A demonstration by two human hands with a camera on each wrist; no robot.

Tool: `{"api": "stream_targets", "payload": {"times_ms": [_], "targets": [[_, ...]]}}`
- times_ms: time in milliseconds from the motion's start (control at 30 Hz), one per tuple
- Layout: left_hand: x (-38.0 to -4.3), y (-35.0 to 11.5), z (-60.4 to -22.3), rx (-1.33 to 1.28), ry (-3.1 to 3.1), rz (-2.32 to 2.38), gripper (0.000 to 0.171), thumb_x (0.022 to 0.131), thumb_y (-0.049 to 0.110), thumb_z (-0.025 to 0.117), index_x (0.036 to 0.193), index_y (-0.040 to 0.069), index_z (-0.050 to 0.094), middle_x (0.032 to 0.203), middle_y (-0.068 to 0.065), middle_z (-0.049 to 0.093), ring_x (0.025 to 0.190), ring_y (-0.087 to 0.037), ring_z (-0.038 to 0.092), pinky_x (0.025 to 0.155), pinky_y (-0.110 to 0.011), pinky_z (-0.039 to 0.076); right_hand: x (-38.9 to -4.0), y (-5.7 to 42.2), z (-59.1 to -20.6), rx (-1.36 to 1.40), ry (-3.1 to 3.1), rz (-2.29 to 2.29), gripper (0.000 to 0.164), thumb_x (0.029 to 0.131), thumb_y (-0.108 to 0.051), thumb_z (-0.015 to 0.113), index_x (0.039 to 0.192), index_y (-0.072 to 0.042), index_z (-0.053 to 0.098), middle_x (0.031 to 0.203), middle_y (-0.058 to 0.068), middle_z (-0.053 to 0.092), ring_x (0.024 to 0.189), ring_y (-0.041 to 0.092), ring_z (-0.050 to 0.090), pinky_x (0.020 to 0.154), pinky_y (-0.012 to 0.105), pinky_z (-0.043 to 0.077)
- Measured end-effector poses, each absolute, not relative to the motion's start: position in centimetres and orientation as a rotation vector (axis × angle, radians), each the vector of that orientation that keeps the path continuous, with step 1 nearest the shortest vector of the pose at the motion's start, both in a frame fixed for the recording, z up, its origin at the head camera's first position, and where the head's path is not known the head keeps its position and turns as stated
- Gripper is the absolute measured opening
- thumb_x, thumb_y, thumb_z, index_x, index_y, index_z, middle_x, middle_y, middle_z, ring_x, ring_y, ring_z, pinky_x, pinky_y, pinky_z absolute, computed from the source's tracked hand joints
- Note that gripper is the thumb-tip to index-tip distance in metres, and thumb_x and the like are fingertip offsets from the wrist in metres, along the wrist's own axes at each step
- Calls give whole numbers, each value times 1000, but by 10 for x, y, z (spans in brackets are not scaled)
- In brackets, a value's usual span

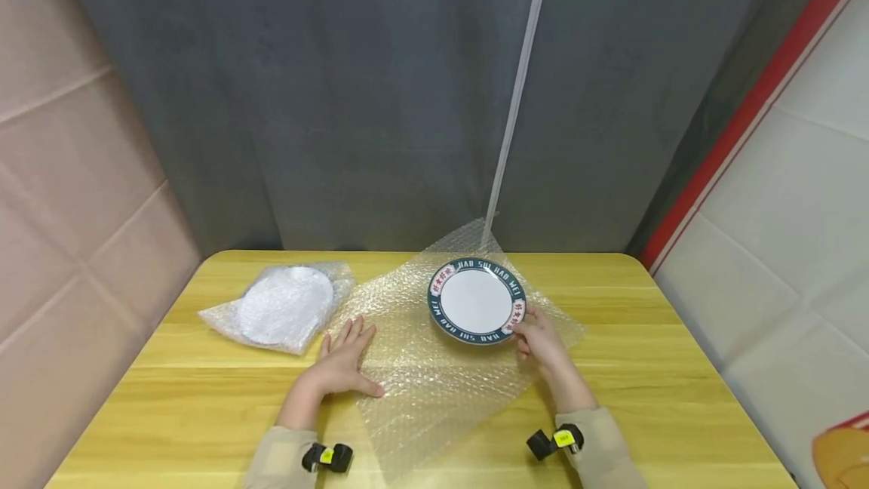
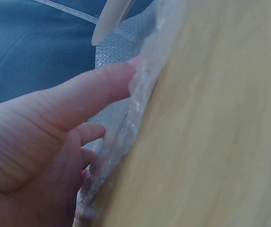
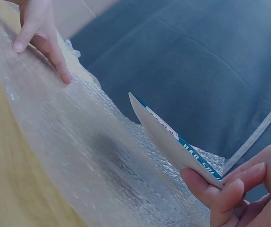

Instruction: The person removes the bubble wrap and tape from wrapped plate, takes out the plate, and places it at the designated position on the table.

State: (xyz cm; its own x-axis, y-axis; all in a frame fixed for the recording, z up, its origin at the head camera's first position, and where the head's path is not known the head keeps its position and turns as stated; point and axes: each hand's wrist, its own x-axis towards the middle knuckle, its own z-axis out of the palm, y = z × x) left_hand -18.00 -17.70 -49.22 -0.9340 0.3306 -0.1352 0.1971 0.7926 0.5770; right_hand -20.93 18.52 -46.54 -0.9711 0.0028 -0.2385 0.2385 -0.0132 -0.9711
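A white plate (image 1: 475,300) with a dark teal lettered rim is gripped at its right edge by my right hand (image 1: 543,339). In the right wrist view the plate (image 3: 166,137) tilts above the wrap, its edge pinched between thumb and fingers of the right hand (image 3: 249,194). Below it a sheet of bubble wrap (image 1: 434,387) lies spread on the table. My left hand (image 1: 342,365) rests on the sheet's left edge with fingers spread. From the left wrist, the thumb of that hand (image 2: 45,123) touches the edge of the bubble wrap (image 2: 140,94).
Left of the sheet lies a flat round thing wrapped in bubble wrap (image 1: 285,306). The wooden table (image 1: 652,398) ends at a grey curtain (image 1: 366,96) behind. Pale panels (image 1: 801,232) stand along both sides.
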Motion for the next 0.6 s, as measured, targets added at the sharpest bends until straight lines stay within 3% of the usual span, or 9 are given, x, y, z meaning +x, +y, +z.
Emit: {"api": "stream_targets", "payload": {"times_ms": [600], "targets": [[-180,-177,-491,422,2753,849,120,58,49,86,152,6,24,157,-20,0,142,-39,-5,106,-62,-12,-213,206,-456,308,2128,-2133,55,91,4,46,141,11,22,66,1,51,43,4,33,42,19,33]]}}
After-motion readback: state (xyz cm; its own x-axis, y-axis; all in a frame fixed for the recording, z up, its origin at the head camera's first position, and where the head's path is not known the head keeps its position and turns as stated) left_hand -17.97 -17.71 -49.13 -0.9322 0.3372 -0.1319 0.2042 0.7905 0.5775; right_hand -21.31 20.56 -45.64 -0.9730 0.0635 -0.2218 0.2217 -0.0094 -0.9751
